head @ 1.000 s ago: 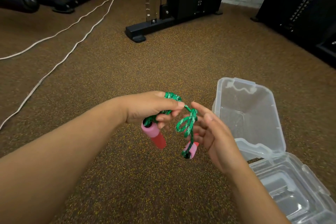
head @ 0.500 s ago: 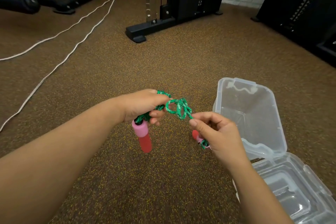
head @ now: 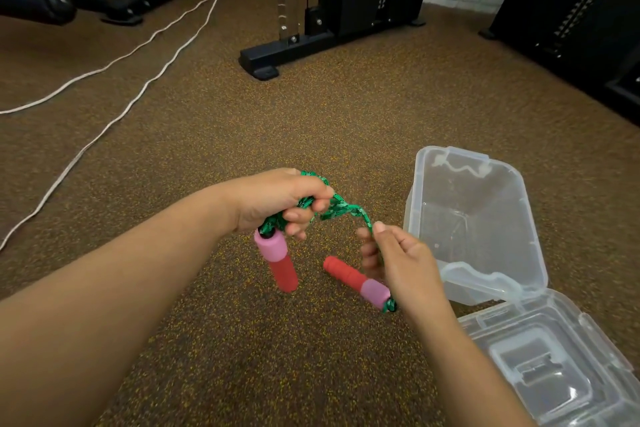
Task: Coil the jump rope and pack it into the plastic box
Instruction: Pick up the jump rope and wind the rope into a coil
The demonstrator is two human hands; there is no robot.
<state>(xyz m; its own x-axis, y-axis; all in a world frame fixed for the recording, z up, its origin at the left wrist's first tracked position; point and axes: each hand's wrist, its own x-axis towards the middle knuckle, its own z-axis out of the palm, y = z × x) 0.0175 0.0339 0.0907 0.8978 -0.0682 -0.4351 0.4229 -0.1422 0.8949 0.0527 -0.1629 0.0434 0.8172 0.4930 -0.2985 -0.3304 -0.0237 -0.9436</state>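
Two hands hold the jump rope [head: 341, 210] above the floor [head: 311, 107], a little apart from each other. The left hand [head: 280, 203] has its fingers curled round the bundled green coils; one handle [head: 277, 262] hangs nearly upright beneath it, pink end up. The right hand [head: 401, 260] pinches the free run of rope between thumb and fingertips, and the second handle [head: 356, 282] dangles below that hand, tilted, red end toward the left hand. A short span of rope bridges both grips.

The plastic box [head: 474, 218] stands open just to the right of the right hand, with its lid [head: 568, 357] folded out toward the viewer. No part of the rope is inside it.

Risks, as judged from this state:
- The coils are held only by finger pressure; a relaxed left grip probably lets the bundle spring loose
- Whether the wrap is cinched cannot be told; a slack one may unwind on release
- The dangling handles can swing and catch the box rim, tipping the light box
- A loose bundle may keep the lid from closing
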